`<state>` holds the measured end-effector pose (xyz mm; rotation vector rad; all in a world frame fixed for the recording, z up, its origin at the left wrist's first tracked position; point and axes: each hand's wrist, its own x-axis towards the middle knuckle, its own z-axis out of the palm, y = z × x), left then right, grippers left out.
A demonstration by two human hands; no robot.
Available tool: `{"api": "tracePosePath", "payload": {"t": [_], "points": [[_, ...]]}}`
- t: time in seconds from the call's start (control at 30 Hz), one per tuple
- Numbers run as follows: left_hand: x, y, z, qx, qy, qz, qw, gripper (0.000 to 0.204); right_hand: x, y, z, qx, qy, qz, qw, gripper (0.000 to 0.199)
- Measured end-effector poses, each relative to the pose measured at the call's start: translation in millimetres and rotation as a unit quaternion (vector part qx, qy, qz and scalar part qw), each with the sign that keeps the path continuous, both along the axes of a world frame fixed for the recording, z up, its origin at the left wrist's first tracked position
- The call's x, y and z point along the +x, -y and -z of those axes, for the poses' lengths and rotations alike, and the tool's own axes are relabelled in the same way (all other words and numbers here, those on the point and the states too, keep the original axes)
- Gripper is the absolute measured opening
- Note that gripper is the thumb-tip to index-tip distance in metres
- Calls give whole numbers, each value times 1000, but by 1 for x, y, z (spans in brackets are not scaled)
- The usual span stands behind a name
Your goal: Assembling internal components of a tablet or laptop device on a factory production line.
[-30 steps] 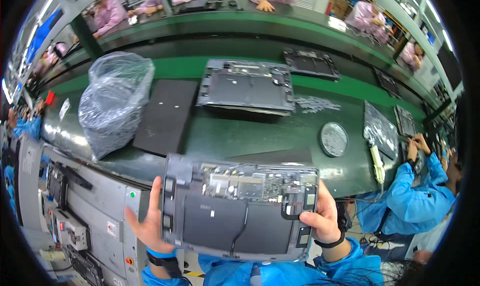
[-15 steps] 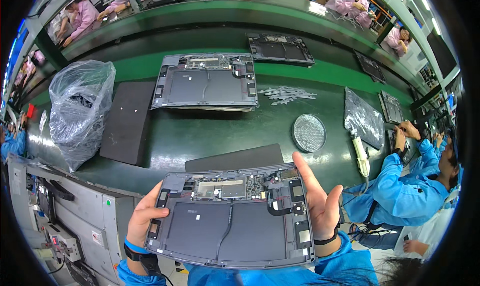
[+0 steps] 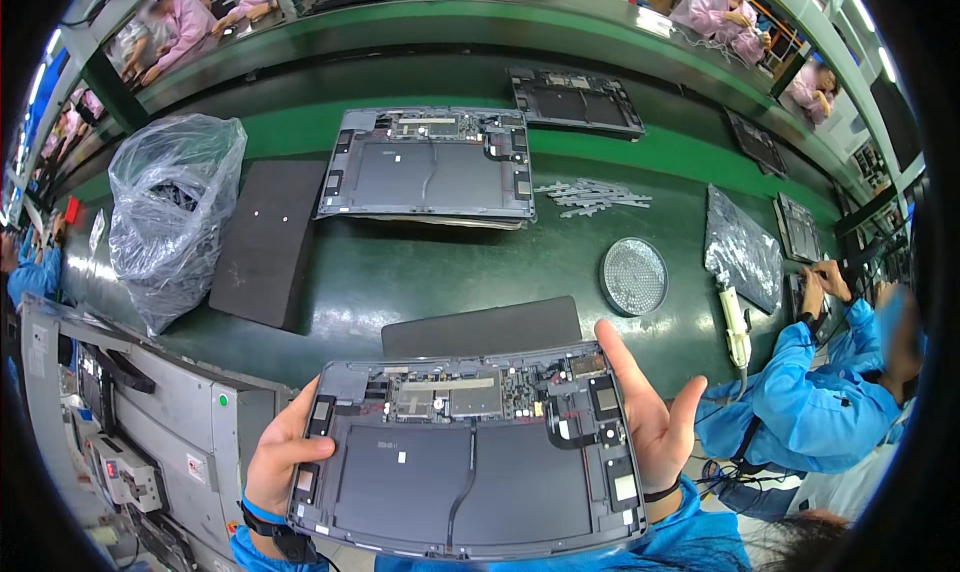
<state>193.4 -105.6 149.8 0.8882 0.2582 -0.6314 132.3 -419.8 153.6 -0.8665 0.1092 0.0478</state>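
Observation:
Between my hands, in front of my body, is an opened tablet with its circuit board, flat black battery and cables exposed. My left hand grips its left edge, the thumb lying over the frame and the fingers hidden beneath. My right hand supports the right edge with the palm upturned; its index finger stretches along the side and the thumb stands away. Just beyond the tablet, a dark foam pad lies on the green bench. Farther off, another opened tablet tops a stack.
A clear plastic bag and a black foam block stand at left. Grey strips, a round dish, a bagged flat item and an electric screwdriver lie at right. A co-worker in blue sits close by on the right.
The tablet in my hands sits slightly lower and farther right in the picture. The bench scene has shifted a little to the right as well. My grip looks the same.

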Motion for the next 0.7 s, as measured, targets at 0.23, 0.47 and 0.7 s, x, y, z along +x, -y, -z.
{"api": "tracePosePath", "payload": {"t": [0.23,0.47,0.7], "points": [[-15,7,-33,93,60,-40,993,91,7,-7,15,-107,-9,52,993,98],[-17,18,-39,94,78,29,992,90,14,-5,27,94,-66,120,986,86],[-13,23,-38,77,86,73,991,91,20,3,36,45,-39,103,993,88]]}}
